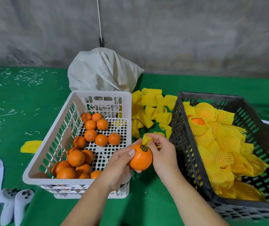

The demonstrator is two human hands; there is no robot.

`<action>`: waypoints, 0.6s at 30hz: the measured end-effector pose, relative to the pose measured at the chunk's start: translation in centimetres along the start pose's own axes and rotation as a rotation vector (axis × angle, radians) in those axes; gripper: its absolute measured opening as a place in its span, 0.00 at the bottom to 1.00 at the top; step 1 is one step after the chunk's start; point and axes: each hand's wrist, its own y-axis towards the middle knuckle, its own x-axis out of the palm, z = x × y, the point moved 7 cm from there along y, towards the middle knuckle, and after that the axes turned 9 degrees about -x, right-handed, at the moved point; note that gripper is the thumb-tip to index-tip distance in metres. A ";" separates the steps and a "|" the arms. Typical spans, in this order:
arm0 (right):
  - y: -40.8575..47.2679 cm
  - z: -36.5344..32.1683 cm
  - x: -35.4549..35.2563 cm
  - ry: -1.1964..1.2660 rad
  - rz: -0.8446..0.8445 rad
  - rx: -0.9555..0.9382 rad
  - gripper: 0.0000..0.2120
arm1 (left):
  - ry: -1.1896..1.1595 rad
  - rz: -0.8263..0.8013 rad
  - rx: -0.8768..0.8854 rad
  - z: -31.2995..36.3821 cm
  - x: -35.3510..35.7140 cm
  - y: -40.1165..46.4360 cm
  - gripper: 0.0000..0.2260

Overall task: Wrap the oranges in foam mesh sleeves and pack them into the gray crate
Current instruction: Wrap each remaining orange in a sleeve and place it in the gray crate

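My left hand [120, 165] grips an orange [140, 159] with a round sticker on top, between the two crates. My right hand [161, 150] pinches a yellow foam mesh sleeve [146, 139] just above that orange. The white basket [32, 170] on the left holds several bare oranges [76, 158]. The gray crate [195, 162] on the right is filled with several oranges wrapped in yellow sleeves [223, 144].
A pile of loose yellow sleeves [150, 108] lies between the crates at the back, and one more sleeve [30, 145] left of the basket. A white sack [102, 72] stands behind. White controllers [19, 203] and papers sit at the lower left on the green cloth.
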 end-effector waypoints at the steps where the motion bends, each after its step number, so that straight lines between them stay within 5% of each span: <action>1: 0.1 -0.1 0.0 -0.008 -0.032 -0.013 0.11 | -0.006 0.005 -0.002 -0.1 -0.1 0.1 0.31; 18: 0.9 -2.6 -0.9 0.074 -0.344 -0.046 0.07 | -0.036 0.288 0.195 0.6 -1.1 -0.4 0.16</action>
